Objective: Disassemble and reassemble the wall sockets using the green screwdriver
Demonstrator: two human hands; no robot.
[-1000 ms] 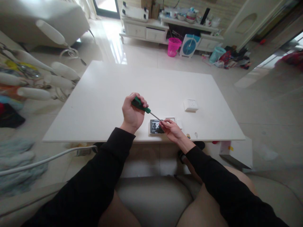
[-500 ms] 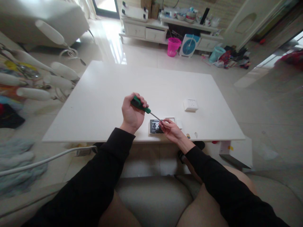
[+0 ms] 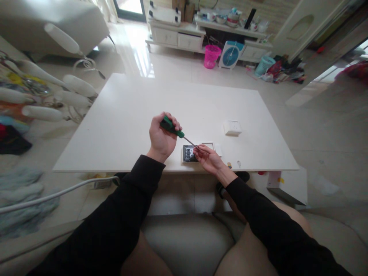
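My left hand [image 3: 163,136] is closed around the green handle of a screwdriver [image 3: 172,127], its metal shaft slanting down to the right. At the shaft's tip, the fingers of my right hand [image 3: 207,156] are pinched together; what lies between them is too small to make out. Below the tip, near the table's front edge, sits an opened wall socket box [image 3: 188,154] with its dark inside showing. The right hand covers its right part. Behind that hand lies a white frame [image 3: 208,146], partly hidden.
On the white table [image 3: 138,103], a white socket box [image 3: 232,127] stands to the right. Small metallic bits [image 3: 229,165] and a small clear item [image 3: 239,163] lie near the front edge. White lamp arms [image 3: 80,85] reach toward the table's left side.
The whole view has shifted very slightly. Both hands and the screwdriver keep nearly the same pose over the opened socket box.
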